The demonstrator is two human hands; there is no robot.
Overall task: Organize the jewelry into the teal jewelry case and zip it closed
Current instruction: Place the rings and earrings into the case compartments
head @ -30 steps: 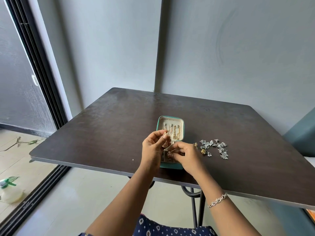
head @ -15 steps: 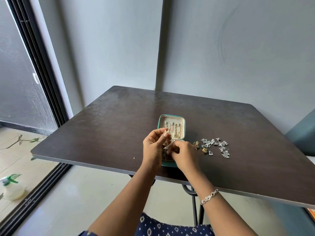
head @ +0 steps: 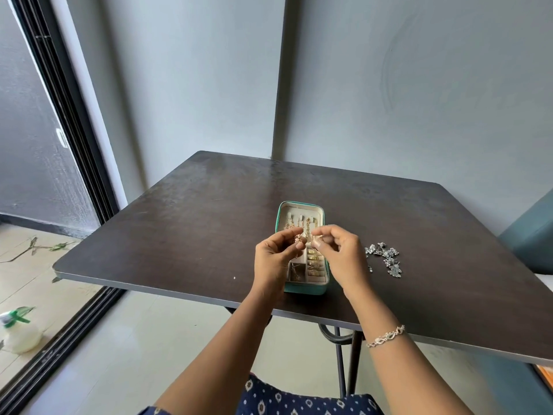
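The teal jewelry case [head: 304, 289] lies open on the dark table [head: 194, 229], cream lined, with gold pieces in its lid and ring rolls. Both hands hover just above it. My left hand [head: 273, 259] pinches a small gold earring [head: 298, 240] between thumb and forefinger. My right hand [head: 341, 254] pinches another tiny piece, too small to identify, at its fingertips close beside the earring. A cluster of silver jewelry [head: 384, 258] lies on the table to the right of the case.
The table's near edge [head: 149, 284] runs just in front of the case. A grey wall stands behind the table, a dark sliding door frame [head: 68, 145] to the left, and a teal seat [head: 532, 241] at the far right.
Both hands have lifted from the lower tray of the case. The right hand rose and moved apart from the left, uncovering the ring rolls. The gold pieces beside the silver cluster are now hidden.
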